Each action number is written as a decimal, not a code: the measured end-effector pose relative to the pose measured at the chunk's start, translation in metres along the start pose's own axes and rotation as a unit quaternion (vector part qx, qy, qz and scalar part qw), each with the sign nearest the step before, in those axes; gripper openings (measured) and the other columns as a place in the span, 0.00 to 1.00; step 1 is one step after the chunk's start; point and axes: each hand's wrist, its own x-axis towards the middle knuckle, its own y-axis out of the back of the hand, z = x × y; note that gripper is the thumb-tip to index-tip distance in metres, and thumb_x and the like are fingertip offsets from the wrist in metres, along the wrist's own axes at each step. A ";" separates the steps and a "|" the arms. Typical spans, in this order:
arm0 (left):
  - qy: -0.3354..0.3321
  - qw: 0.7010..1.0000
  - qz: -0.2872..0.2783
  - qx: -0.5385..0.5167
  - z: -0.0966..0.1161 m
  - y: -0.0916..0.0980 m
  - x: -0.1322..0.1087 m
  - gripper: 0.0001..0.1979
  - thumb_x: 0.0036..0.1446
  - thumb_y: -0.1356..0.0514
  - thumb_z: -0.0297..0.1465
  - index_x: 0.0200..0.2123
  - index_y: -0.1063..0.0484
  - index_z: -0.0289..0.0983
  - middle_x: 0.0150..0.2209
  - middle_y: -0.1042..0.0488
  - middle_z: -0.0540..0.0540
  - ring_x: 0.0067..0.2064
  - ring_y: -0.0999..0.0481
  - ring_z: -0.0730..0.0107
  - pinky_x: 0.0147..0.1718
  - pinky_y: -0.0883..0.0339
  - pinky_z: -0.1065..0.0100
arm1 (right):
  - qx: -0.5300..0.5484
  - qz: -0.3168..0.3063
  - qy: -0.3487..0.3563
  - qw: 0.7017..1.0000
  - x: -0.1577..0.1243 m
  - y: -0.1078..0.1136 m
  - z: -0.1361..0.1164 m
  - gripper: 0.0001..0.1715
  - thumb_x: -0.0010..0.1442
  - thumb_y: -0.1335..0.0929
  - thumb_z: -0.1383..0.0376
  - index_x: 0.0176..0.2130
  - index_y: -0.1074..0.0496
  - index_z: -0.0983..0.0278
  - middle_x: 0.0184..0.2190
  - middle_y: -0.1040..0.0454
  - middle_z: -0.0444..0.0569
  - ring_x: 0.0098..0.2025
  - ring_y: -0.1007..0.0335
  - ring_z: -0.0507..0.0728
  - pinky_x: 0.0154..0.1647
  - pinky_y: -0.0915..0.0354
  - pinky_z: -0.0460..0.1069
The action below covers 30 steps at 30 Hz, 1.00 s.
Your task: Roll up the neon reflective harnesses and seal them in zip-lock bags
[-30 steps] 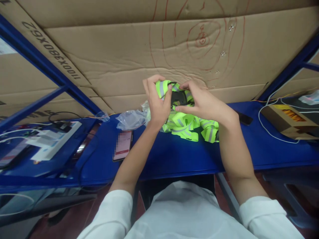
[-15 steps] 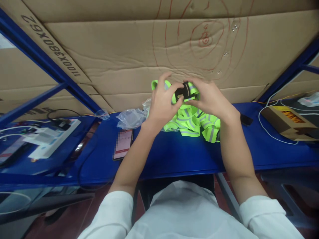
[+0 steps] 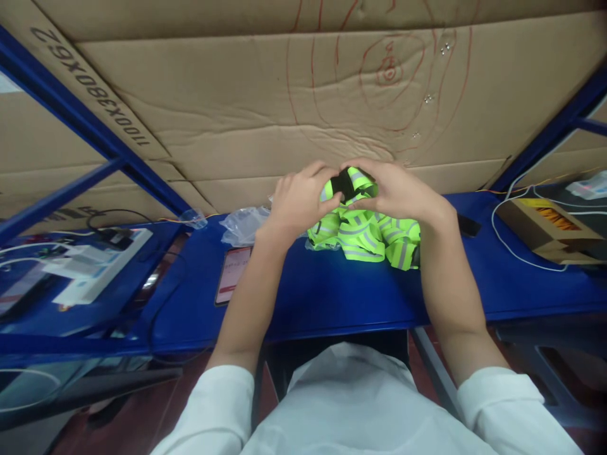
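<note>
Near the far edge of the table point(image 3: 341, 297), left hand point(image 3: 298, 197) and right hand point(image 3: 401, 189) pinch reflective straps point(image 3: 363, 239) around a black fitting point(image 3: 343, 183). They look light and limp; the likely stiffer fitting should grip best.

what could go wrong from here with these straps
Heaped neon-yellow straps with silver stripes overlap, so they might tangle if the left hand and right hand pull the black piece between them. The left forearm partly hides the flat, pink-screened phone, so a lowered arm might nudge it.
</note>
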 end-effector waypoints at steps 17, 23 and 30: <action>-0.026 0.965 -0.083 -0.245 -0.034 0.013 0.002 0.21 0.62 0.33 0.46 0.52 0.20 0.42 0.51 0.19 0.43 0.50 0.20 0.58 0.49 0.26 0.62 | 0.046 0.014 -0.019 0.999 -0.014 0.030 0.000 0.26 0.58 0.24 0.56 0.56 0.20 0.59 0.54 0.18 0.49 0.56 0.22 0.66 0.60 0.29 0.58; 0.020 0.959 -0.090 -0.270 -0.046 0.025 -0.003 0.21 0.59 0.32 0.51 0.47 0.19 0.43 0.39 0.19 0.45 0.33 0.24 0.67 0.29 0.32 0.69 | 0.076 0.000 -0.036 0.996 -0.019 0.039 0.008 0.31 0.57 0.23 0.48 0.55 0.19 0.58 0.53 0.17 0.49 0.55 0.22 0.66 0.60 0.29 0.58; 0.078 0.939 0.051 -0.331 -0.081 0.012 0.000 0.23 0.52 0.27 0.53 0.40 0.23 0.42 0.39 0.20 0.46 0.37 0.23 0.66 0.33 0.29 0.64 | 0.081 -0.053 -0.114 0.989 -0.046 0.067 0.032 0.33 0.59 0.24 0.45 0.58 0.20 0.57 0.58 0.20 0.49 0.59 0.24 0.67 0.62 0.32 0.58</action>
